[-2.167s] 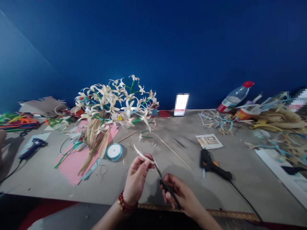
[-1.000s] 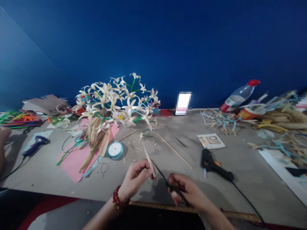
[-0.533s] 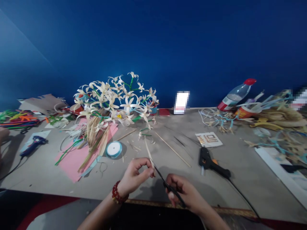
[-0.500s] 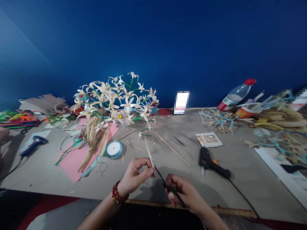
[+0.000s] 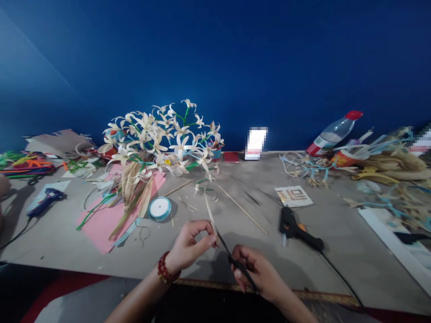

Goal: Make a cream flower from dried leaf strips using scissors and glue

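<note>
Near the table's front edge, my left hand (image 5: 193,246) pinches a thin pale strip (image 5: 208,205) between thumb and forefinger; it looks like dried husk. The strip's long end points away from me. My right hand (image 5: 254,271) is closed around the handles of black scissors (image 5: 225,244). Their blades reach left to the strip beside my left fingertips; whether they are parted I cannot tell. Beyond my hands lie small pale flower pieces (image 5: 204,184) and a thin stick (image 5: 242,209). A ribbon spool (image 5: 160,209) rests to the left of them.
White flowers on green stems (image 5: 168,139) stand at the back. Dried husks (image 5: 133,188) lie on pink paper (image 5: 92,224). A black glue gun (image 5: 298,231) is at right, a blue one (image 5: 47,202) at left. A plastic bottle (image 5: 333,134) leans behind. Another person's hand (image 5: 4,188) shows at far left.
My hands keep almost the same pose on the strip and scissors. The scissors' handles have shifted very slightly to the left. The rest of the table looks the same.
</note>
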A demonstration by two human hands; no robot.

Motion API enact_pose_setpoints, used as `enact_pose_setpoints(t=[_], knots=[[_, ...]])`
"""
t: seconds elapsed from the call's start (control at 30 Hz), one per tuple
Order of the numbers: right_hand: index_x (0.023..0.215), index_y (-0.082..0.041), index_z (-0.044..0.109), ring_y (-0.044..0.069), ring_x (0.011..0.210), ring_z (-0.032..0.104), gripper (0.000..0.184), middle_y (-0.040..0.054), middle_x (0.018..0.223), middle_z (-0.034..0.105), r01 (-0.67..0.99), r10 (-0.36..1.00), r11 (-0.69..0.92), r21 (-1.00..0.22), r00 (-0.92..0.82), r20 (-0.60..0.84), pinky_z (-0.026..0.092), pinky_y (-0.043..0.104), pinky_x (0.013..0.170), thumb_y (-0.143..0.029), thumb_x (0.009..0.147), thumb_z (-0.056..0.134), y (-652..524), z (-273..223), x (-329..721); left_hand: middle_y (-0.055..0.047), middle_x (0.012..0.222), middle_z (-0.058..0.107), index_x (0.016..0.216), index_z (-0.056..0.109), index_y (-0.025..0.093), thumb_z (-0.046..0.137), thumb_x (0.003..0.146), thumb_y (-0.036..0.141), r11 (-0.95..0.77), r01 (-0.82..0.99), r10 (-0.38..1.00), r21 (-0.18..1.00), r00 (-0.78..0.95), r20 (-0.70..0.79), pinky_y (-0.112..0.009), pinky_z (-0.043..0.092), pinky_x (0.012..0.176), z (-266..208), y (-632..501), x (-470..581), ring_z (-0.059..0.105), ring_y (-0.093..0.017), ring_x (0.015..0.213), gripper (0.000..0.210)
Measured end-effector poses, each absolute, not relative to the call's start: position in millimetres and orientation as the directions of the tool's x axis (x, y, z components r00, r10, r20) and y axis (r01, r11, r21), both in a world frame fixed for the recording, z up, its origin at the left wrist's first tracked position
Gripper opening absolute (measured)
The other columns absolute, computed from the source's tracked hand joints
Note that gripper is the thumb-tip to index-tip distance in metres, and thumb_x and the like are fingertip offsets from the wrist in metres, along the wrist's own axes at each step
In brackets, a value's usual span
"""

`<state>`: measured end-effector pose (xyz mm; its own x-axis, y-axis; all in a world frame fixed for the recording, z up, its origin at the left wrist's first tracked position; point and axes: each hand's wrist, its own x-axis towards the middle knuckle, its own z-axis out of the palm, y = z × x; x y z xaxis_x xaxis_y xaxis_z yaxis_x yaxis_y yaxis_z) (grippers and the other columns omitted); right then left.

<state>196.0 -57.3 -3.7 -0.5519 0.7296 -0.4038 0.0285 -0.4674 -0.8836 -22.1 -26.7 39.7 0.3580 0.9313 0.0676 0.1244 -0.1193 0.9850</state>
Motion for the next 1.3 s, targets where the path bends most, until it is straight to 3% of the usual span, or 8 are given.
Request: enact_pose_setpoints(t=[0.33,0.53,1.07,1.3], knots=[[0.075,-0.023,0.044,0.007,0.046,0.047,0.062,-0.0071,0.065,0.054,0.048,0.727,-0.479,-0.877,-0.538,-0.426,0.039,0.020,0.048,-0.074,0.061,0.076,-56,-3,198,-0.007,0.072,0.070,0.072,0.064,0.016,0.059,0.093,0.040,-0.116,0.129,0.926,0.985,0.372,0.060,-0.027,0.047,0.070,39,-24,-22,0.063,-0.018,0.069,0.032],[0.074,-0.023,0.042,0.006,0.045,0.042,0.066,-0.0080,0.060,0.051,0.036,0.737,-0.459,-0.888,-0.542,-0.404,0.034,0.020,0.046,-0.078,0.059,0.074,-56,-6,200,-0.008,0.071,0.069,0.071,0.064,0.016,0.059,0.093,0.040,-0.119,0.121,0.923,0.986,0.379,0.065,-0.027,0.047,0.070,41,-24,-21,0.063,-0.018,0.068,0.033],[0.070,-0.024,0.039,0.007,0.043,0.038,0.062,-0.0097,0.051,0.044,0.042,0.740,-0.406,-0.913,-0.572,-0.355,0.029,0.021,0.045,-0.079,0.068,0.066,-56,-13,197,-0.008,0.070,0.069,0.071,0.066,0.015,0.062,0.091,0.042,-0.034,0.019,0.925,0.999,0.378,0.024,-0.027,0.047,0.069,37,-25,-24,0.063,-0.018,0.068,0.033],[0.067,-0.024,0.035,0.006,0.041,0.036,0.054,-0.0114,0.049,0.041,0.104,0.715,-0.408,-0.907,-0.581,-0.388,0.027,0.020,0.046,-0.063,0.072,0.072,-50,-21,194,-0.008,0.072,0.068,0.071,0.064,0.015,0.062,0.091,0.041,0.016,-0.012,0.911,1.000,0.412,-0.009,-0.029,0.047,0.072,24,-28,-41,0.062,-0.019,0.071,0.032]])
